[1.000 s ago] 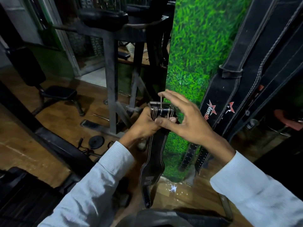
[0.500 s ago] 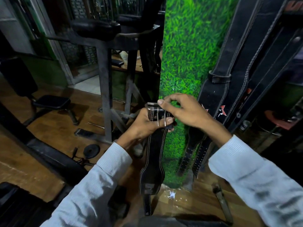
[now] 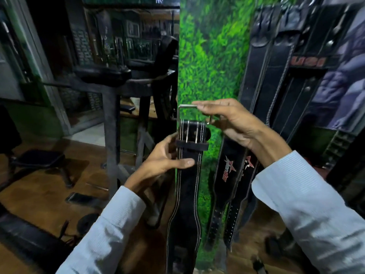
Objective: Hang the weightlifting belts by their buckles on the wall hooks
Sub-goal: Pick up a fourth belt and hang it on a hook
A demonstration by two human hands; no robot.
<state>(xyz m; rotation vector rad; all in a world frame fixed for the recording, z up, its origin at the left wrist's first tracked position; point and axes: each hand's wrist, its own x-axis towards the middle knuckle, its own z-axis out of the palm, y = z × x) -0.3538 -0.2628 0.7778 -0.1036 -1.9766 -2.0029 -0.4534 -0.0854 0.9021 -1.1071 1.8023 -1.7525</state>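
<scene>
Head view, nearest first: two pale ribbed sleeves [image 3: 308, 210] reach forward. Left hand [image 3: 162, 163] grips a black leather belt with white stitching [image 3: 186, 186] just below its keeper loop, thumb across the front; the strap hangs straight down. Right hand [image 3: 235, 123] pinches the square steel buckle frame [image 3: 186, 107] lifted above the strap's end. Behind stands a glossy grass-print panel [image 3: 209, 62], where other black leather belts [image 3: 276, 80] hang.

A single wide-angle head camera is looking forward and slightly down from the person's own eye level, facing a green grass-print wall panel [image 3: 207, 56]. It is sitting close, taking in both sleeved forearms, the hanging belts [image 3: 276, 80] at right, and the gym machine [image 3: 110, 107] at left.
</scene>
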